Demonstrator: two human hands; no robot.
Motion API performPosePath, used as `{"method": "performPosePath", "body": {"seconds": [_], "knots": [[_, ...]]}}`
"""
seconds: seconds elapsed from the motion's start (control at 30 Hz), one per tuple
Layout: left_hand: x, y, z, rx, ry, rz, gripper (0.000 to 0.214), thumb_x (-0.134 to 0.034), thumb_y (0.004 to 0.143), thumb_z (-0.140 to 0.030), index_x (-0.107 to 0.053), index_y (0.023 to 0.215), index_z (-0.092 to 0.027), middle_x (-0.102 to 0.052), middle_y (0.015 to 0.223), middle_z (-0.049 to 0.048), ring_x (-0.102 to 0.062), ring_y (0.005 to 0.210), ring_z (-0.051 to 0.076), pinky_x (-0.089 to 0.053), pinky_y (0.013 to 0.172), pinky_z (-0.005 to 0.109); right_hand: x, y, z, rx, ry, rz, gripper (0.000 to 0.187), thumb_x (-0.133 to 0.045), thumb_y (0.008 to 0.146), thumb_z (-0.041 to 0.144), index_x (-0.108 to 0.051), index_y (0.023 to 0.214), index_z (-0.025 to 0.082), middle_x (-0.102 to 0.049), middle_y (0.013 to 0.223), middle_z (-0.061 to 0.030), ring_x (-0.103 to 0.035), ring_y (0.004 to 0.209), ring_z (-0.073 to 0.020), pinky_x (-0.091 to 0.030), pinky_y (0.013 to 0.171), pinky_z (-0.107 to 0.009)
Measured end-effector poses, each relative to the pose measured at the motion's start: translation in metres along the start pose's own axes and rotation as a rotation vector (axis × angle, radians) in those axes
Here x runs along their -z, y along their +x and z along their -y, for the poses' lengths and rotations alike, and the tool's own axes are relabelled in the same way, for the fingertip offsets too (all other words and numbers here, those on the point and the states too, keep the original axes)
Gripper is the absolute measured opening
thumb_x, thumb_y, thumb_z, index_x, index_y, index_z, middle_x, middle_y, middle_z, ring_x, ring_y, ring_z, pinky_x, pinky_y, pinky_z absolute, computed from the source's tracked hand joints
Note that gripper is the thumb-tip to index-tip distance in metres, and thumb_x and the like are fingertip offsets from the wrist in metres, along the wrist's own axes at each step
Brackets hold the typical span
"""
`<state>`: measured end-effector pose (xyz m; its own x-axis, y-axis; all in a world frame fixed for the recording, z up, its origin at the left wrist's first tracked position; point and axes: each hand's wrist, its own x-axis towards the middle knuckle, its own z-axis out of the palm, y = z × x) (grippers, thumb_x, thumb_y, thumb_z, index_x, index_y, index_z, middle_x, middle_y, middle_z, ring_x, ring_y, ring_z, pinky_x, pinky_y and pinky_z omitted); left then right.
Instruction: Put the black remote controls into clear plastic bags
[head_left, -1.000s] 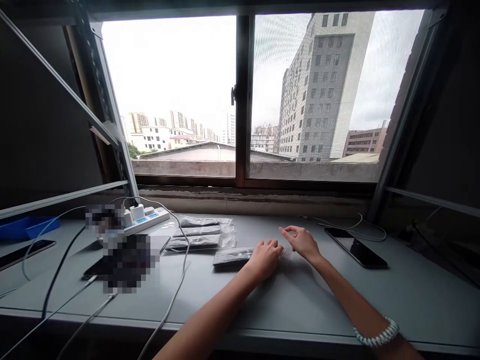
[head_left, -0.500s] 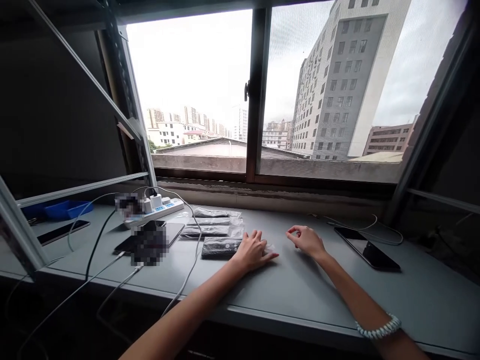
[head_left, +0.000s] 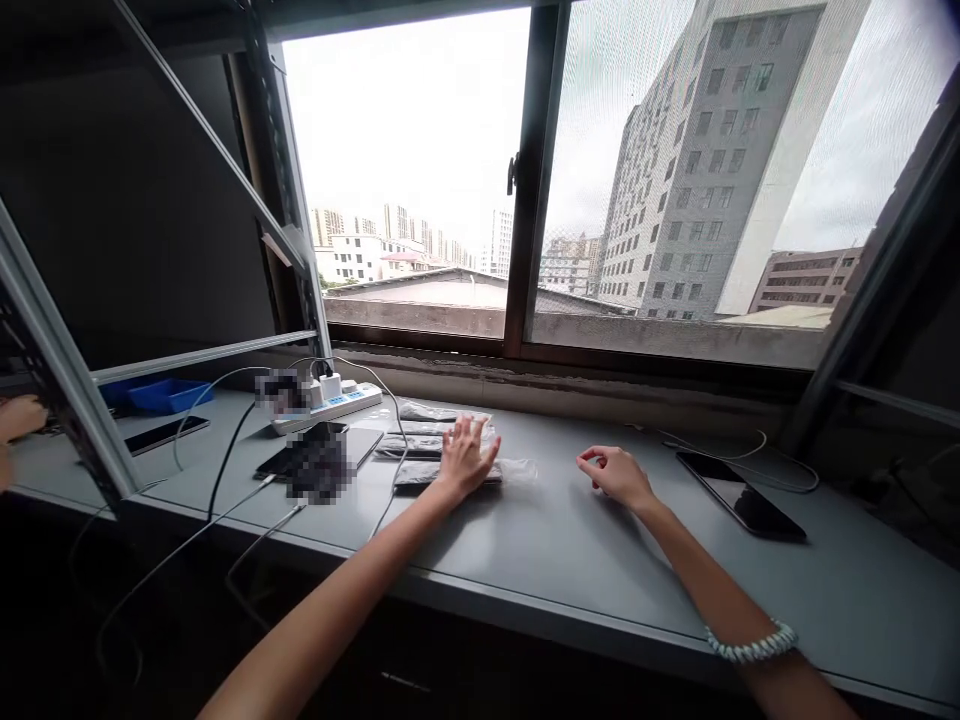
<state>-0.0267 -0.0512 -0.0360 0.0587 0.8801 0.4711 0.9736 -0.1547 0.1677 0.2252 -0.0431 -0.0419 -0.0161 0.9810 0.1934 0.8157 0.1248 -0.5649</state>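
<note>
My left hand (head_left: 466, 458) is spread over a row of flat black items in clear plastic sleeves, its fingers stretched out and apart. The nearest sleeved black item (head_left: 417, 478) lies partly under that hand, with its loose clear plastic end (head_left: 520, 471) poking out to the right. Farther back are more sleeved items (head_left: 431, 411), partly hidden by the fingers; whether the hand touches them I cannot tell. To the right, my right hand (head_left: 616, 476) rests low over the grey table, fingers curled in and thumb near the forefinger, with nothing visible in them.
A dark phone (head_left: 741, 497) lies at right beside a white cable (head_left: 772, 462). Left are a power strip (head_left: 360, 398), a tablet-like device (head_left: 365, 445), trailing cables, another phone (head_left: 166, 434) and a blue tray (head_left: 171, 396). Another person's hand (head_left: 21, 418) shows at the far left edge.
My left hand has shifted left and back along the sleeved items, its fingers now spread wider. My right hand keeps its curled pose. Another person's hand has come into view at far left.
</note>
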Motion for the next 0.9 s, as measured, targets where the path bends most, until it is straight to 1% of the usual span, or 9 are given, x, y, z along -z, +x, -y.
{"method": "performPosePath", "body": {"seconds": [0.07,0.17,0.27,0.37,0.43,0.57,0.73,0.8,0.9], "knots": [[-0.002,0.012,0.017,0.100,0.037,0.070,0.056,-0.023,0.088,-0.053,-0.037,0.133,-0.022,-0.032,0.142,0.0083,-0.015,0.135,0.026,-0.015,0.107,0.045,0.000,0.000,0.001,0.008,0.006,0.019,0.029,-0.047,0.077,0.046,-0.065,0.081,0.023,-0.063,0.055,0.0013,-0.058,0.054,-0.0151,-0.035,0.053,-0.025],[-0.003,0.026,0.042,0.146,0.079,0.134,0.062,-0.022,0.087,-0.056,-0.035,0.135,-0.021,-0.026,0.146,0.0079,-0.007,0.137,0.027,-0.008,0.109,0.046,-0.002,-0.001,0.003,0.026,0.011,0.038,0.030,-0.046,0.077,0.046,-0.065,0.081,0.024,-0.063,0.055,0.0016,-0.058,0.054,-0.0147,-0.035,0.053,-0.025],[-0.004,0.036,0.063,0.176,0.084,0.226,0.065,-0.023,0.085,-0.059,-0.030,0.139,-0.022,-0.022,0.148,0.0072,-0.005,0.137,0.027,-0.008,0.109,0.044,-0.003,0.000,0.004,0.051,0.022,0.040,0.030,-0.046,0.078,0.046,-0.066,0.080,0.023,-0.063,0.054,0.0012,-0.057,0.052,-0.0144,-0.035,0.052,-0.025],[-0.004,0.042,0.075,0.174,0.091,0.289,0.072,-0.024,0.081,-0.066,-0.027,0.140,-0.025,-0.017,0.149,0.0078,0.000,0.137,0.031,-0.007,0.108,0.048,-0.003,-0.001,0.007,0.067,0.037,0.035,0.031,-0.046,0.078,0.045,-0.066,0.080,0.022,-0.064,0.054,0.0004,-0.057,0.051,-0.0146,-0.035,0.052,-0.025],[-0.004,0.046,0.078,0.168,0.101,0.341,0.072,-0.025,0.080,-0.068,-0.027,0.140,-0.028,-0.018,0.149,0.0086,-0.002,0.137,0.033,-0.007,0.106,0.053,-0.002,-0.003,0.009,0.073,0.041,0.039,0.031,-0.046,0.078,0.045,-0.066,0.080,0.023,-0.063,0.054,0.0006,-0.057,0.052,-0.0147,-0.036,0.053,-0.025],[-0.006,0.051,0.070,0.163,0.143,0.395,0.067,-0.023,0.082,-0.065,-0.028,0.139,-0.031,-0.021,0.148,0.0096,-0.014,0.135,0.035,-0.011,0.103,0.058,-0.001,-0.004,0.014,0.113,0.048,0.002,0.030,-0.045,0.079,0.044,-0.066,0.082,0.024,-0.062,0.053,0.0014,-0.058,0.056,-0.0151,-0.036,0.055,-0.025],[-0.014,0.052,0.046,0.127,0.159,0.420,0.066,-0.023,0.082,-0.064,-0.028,0.139,-0.032,-0.021,0.148,0.0095,-0.013,0.134,0.037,-0.011,0.101,0.061,-0.001,-0.003,0.019,0.188,0.069,-0.130,0.030,-0.050,0.076,0.047,-0.065,0.092,0.027,-0.064,0.066,0.0005,-0.058,0.066,-0.0168,-0.039,0.058,-0.026],[-0.018,0.052,0.035,0.121,0.151,0.426,0.068,-0.024,0.081,-0.065,-0.027,0.140,-0.031,-0.020,0.148,0.0104,-0.012,0.134,0.039,-0.011,0.099,0.063,-0.003,-0.005,0.021,0.263,0.113,-0.133,0.032,-0.052,0.075,0.048,-0.064,0.097,0.027,-0.064,0.076,-0.0009,-0.059,0.073,-0.0179,-0.042,0.063,-0.028],[-0.025,0.054,0.016,0.089,0.135,0.415,0.069,-0.023,0.081,-0.066,-0.028,0.139,-0.030,-0.021,0.148,0.0124,-0.014,0.133,0.040,-0.012,0.098,0.065,-0.008,-0.008,0.025,0.451,0.179,-0.074,0.033,-0.057,0.075,0.046,-0.065,0.101,0.026,-0.063,0.094,-0.0044,-0.057,0.088,-0.0193,-0.045,0.075,-0.030]]}}
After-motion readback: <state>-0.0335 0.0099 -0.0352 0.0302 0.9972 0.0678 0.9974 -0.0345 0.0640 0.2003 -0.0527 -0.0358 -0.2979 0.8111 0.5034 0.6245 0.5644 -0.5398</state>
